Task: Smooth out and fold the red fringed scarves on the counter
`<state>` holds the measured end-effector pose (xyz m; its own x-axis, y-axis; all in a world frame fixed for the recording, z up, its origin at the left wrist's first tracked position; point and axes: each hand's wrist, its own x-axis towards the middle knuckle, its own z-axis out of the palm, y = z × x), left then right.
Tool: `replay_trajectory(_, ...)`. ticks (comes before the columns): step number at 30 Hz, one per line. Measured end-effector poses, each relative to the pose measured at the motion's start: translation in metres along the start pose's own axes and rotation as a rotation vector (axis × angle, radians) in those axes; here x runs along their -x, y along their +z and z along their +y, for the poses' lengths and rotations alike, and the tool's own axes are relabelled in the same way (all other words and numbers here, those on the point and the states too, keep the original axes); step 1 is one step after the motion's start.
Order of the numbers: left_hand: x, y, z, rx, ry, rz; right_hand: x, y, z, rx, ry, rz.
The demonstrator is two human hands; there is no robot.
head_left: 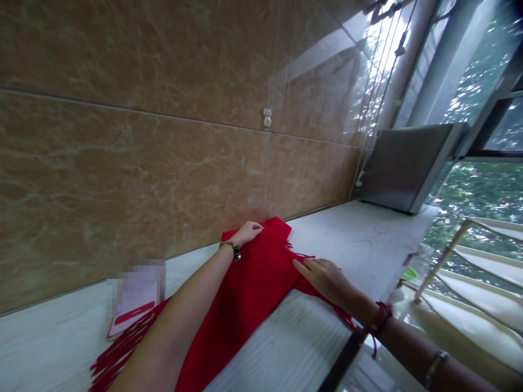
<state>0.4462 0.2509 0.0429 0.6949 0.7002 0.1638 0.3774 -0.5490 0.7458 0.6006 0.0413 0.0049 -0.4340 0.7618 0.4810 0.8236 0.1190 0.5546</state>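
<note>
A red scarf (249, 305) with long fringes lies partly folded and crooked on the white countertop. My left hand (246, 233) is at its far part near the wall, fingers curled together on the cloth. Over the scarf's right edge rests my right hand (324, 277), its thumb and fingers apart and touching the fabric. Fringe strands (131, 335) spread out at the lower left, partly hidden by my left forearm. More strands show beside and beneath my right hand.
A pale flat object with a red bar (134, 313), partly blurred out, lies left of the scarf. A brown marbled tile wall (163, 163) runs behind the white countertop (343, 231). A grey box-shaped appliance (404, 166) stands at the far right end, near windows and a rack (469, 261).
</note>
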Motion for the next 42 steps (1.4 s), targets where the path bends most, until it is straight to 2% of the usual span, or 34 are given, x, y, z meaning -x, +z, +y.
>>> replay_trajectory(5, -0.006, -0.002, 0.007, -0.103, 0.073, 0.056, -0.003, -0.003, 0.003, -0.013, 0.020, 0.004)
replay_trajectory(9, 0.000, 0.001, 0.001, -0.221, 0.071, 0.051, -0.001, 0.008, 0.003, 0.011, -0.006, -0.136)
replay_trajectory(12, 0.019, -0.008, -0.006, -0.304, 0.075, 0.106, 0.001, 0.011, 0.001, -0.013, 0.024, -0.248)
replay_trajectory(15, 0.053, -0.031, -0.012, -0.375, 0.077, 0.167, -0.003, -0.009, -0.010, -0.044, 0.084, -0.229)
replay_trajectory(18, 0.105, -0.059, -0.024, -0.434, 0.043, 0.137, -0.014, -0.048, -0.044, -0.179, 0.025, -0.132)
replay_trajectory(22, 0.178, -0.079, -0.048, -0.495, -0.065, 0.035, -0.032, -0.095, -0.119, -0.512, -0.277, -0.101)
replay_trajectory(24, 0.203, -0.081, -0.059, -0.514, -0.126, -0.007, -0.040, -0.105, -0.155, -0.602, -0.373, -0.113)
replay_trajectory(26, 0.217, -0.080, -0.066, -0.527, -0.181, -0.037, -0.048, -0.106, -0.180, -0.622, -0.359, -0.118)
replay_trajectory(29, 0.219, -0.079, -0.071, -0.524, -0.259, -0.073, -0.060, -0.100, -0.195, -0.584, -0.306, -0.122)
replay_trajectory(34, 0.209, -0.084, -0.069, -0.420, -0.363, -0.189, -0.071, -0.098, -0.196, -0.482, -0.387, -0.097)
replay_trajectory(42, 0.216, -0.105, -0.061, -0.119, -0.376, -0.210, -0.067, -0.089, -0.201, -0.501, -0.401, 0.044)
